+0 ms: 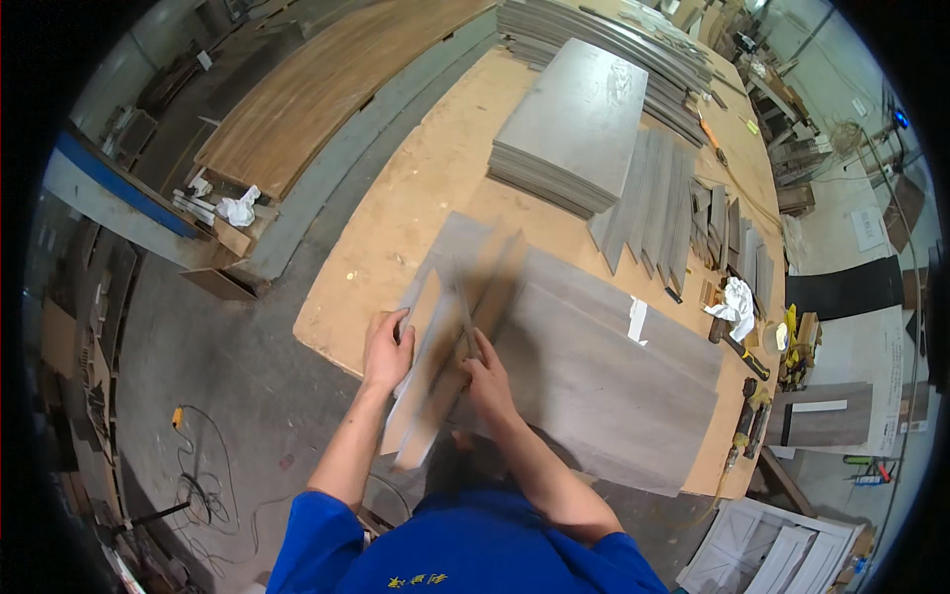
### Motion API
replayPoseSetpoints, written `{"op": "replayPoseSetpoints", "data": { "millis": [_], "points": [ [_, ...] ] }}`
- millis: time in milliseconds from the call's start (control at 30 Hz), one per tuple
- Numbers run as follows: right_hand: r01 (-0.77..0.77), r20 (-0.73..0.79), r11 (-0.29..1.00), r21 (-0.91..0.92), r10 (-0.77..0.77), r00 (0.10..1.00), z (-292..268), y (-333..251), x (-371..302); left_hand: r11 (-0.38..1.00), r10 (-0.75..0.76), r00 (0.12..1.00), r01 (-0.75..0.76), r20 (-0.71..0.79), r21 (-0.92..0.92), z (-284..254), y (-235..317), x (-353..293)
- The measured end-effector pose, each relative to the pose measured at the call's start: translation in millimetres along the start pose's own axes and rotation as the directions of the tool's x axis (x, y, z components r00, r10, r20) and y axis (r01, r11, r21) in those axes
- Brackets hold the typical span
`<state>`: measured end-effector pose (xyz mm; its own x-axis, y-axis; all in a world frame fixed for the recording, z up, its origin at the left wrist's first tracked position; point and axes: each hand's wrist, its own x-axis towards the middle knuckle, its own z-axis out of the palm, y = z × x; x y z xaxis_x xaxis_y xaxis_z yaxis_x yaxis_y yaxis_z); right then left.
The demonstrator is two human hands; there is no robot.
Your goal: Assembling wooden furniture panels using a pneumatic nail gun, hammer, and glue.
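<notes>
My left hand (387,352) grips the left edge of a narrow grey wood strip (420,315), thumb on top. My right hand (488,377) is closed around a thin grey strip (464,302) that is smeared by motion. Beside it, another long grey-brown strip (503,282) is also blurred, so how the pieces touch cannot be made out. Under and right of my hands, wide grey wood-grain panels (614,376) lie on the tan worktable (391,213). A small white strip of paper or tape (637,320) rests on them.
Farther back stands a stack of grey boards (584,114), with angled strips (648,193) beside it. Crumpled white paper (734,305), a yellow-and-black-handled tool (746,358) and a power tool (752,416) sit along the right edge. A large brown wooden top (346,84) stands left; cable (203,495) lies on the floor.
</notes>
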<state>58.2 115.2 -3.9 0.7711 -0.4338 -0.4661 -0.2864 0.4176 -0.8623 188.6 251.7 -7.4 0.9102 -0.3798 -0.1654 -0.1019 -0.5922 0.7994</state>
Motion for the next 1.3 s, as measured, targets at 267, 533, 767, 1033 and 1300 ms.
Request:
{"op": "replayPoseSetpoints", "data": {
  "millis": [267, 533, 767, 1033, 1300],
  "points": [
    [-0.092, -0.017, 0.972, 0.216, 0.098, 0.995, 63.5, 27.6, 14.7, 0.947, 0.306, 0.951, -0.301, -0.035, 0.11, 11.5, -5.4, -9.8],
    [0.012, 0.116, 0.997, -0.074, -0.004, 0.993, 32.0, 19.3, -20.1, 0.871, 0.415, 0.909, -0.408, 0.036, 0.275, 3.4, -11.6, 1.6],
    [-0.013, 0.085, 0.999, -0.042, 0.016, 0.996, -21.0, 23.7, -76.3, 0.788, 0.478, 0.878, -0.411, -0.035, 0.458, 10.2, -26.0, 14.9],
    [-0.046, -0.237, 0.999, -0.001, 0.045, 0.97, -92.9, 36.3, -118.9, 0.727, 0.385, 0.9, -0.433, 0.205, 0.534, 22.4, -12.6, -6.5],
    [0.119, -0.26, 0.986, -0.118, -0.146, 0.955, -129.8, 31.4, -127.6, 0.727, 0.177, 0.956, -0.288, 0.236, 0.623, 20.0, 16.2, 11.6]
  ]
}}
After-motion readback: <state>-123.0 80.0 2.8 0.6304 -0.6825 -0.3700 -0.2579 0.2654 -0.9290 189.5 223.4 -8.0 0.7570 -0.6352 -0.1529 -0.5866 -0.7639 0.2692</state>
